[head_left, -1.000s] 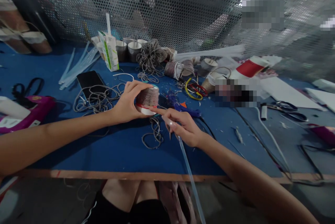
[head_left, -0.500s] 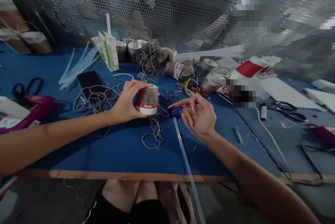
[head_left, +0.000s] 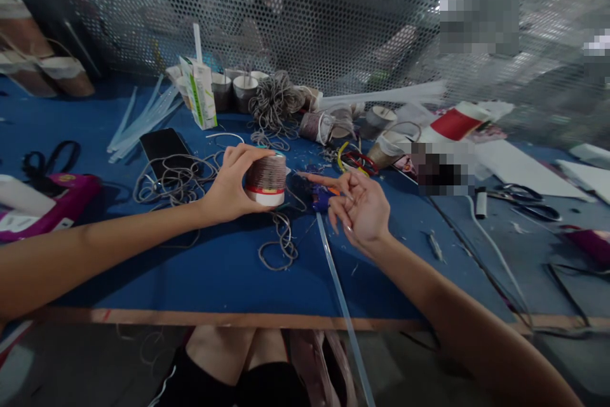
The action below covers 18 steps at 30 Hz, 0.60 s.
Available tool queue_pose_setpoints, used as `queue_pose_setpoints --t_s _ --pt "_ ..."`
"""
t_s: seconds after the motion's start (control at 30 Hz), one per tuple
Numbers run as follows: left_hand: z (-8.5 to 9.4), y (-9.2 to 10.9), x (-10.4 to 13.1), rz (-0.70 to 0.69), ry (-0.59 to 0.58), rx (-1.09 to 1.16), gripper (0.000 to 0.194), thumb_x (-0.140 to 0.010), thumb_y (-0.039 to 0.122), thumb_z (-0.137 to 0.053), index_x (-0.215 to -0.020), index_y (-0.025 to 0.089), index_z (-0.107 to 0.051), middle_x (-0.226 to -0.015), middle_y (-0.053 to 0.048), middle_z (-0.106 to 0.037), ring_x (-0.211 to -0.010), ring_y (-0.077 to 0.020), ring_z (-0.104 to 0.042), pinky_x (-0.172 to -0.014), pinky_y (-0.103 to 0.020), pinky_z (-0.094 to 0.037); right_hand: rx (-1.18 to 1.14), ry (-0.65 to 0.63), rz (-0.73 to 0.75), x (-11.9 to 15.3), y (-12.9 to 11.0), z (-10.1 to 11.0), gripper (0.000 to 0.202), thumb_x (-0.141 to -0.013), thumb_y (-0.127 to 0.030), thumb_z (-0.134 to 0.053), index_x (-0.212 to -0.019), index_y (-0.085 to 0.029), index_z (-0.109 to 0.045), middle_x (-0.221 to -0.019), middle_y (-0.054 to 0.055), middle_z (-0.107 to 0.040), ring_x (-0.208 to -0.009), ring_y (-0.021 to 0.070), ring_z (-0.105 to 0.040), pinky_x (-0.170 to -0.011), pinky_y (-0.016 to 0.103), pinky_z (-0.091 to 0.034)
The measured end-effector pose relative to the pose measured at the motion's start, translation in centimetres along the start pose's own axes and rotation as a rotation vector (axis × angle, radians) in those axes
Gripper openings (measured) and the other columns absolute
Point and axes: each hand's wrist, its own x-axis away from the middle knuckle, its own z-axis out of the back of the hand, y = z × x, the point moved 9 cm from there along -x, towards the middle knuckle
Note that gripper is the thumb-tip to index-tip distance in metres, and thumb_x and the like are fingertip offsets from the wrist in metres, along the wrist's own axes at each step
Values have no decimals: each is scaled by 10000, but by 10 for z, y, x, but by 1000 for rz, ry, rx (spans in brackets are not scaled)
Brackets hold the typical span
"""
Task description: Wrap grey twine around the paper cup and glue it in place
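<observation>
My left hand (head_left: 233, 185) grips a small cup wound with grey-brown cord (head_left: 267, 178), with a red band and a white rim at its lower end. Thumb and fingers clasp it at bottom and top. To its right is my right hand (head_left: 359, 204), palm turned up, index finger stretched toward the cup and the other fingers loosely bent, with nothing seen in it. Partly behind those fingers lies a blue glue gun (head_left: 321, 198), a clear glue stick (head_left: 340, 296) running from it over the table edge. Loose grey cord (head_left: 281, 248) lies below the cup.
Tangled cord lies over a black phone (head_left: 164, 146). Cord-wound cups (head_left: 245, 93), a carton (head_left: 203, 96) and a cord bundle (head_left: 276, 102) line the back. Scissors (head_left: 524, 200) lie right, a purple device (head_left: 71, 197) left. A perforated metal screen (head_left: 333, 26) stands behind.
My right hand has shifted slightly left, its index finger now stretched further toward the cup. The cup in my left hand has moved very slightly left and up.
</observation>
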Motion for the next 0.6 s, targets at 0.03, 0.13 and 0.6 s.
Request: queue_pose_setpoints --t_s 0.03,0.13,0.6 --pt "-1 -1 0 17 -10 -10 735 -615 404 -888 -1231 240 -523 -1145 -61 -637 -1063 -261 -541 -922 -400 -438 -12 2 13 0 -1 0 372 -904 -432 -496 -633 -206 -380 -913 56 -785 -257 13 -295 -257 177 -345" --pt "-4 -2 -1 19 -23 -31 747 -613 407 -894 -1241 241 -526 -1154 -57 -639 -1071 -264 -542 -953 -416 -417 -39 -159 -61 6 4 -22 340 -923 -434 -454 -675 -207 -411 -1058 88 -775 -275 16 -305 -269 197 -381" --pt "-9 -7 0 39 -43 -28 833 -594 429 -906 -1302 264 -498 -1209 -70 -612 -1108 -287 -524 -1016 -460 -374 22 -59 5 7 1 -14 281 -894 -464 -531 -782 -226 -430 -1111 48 -747 -287 8 -312 -259 200 -381"
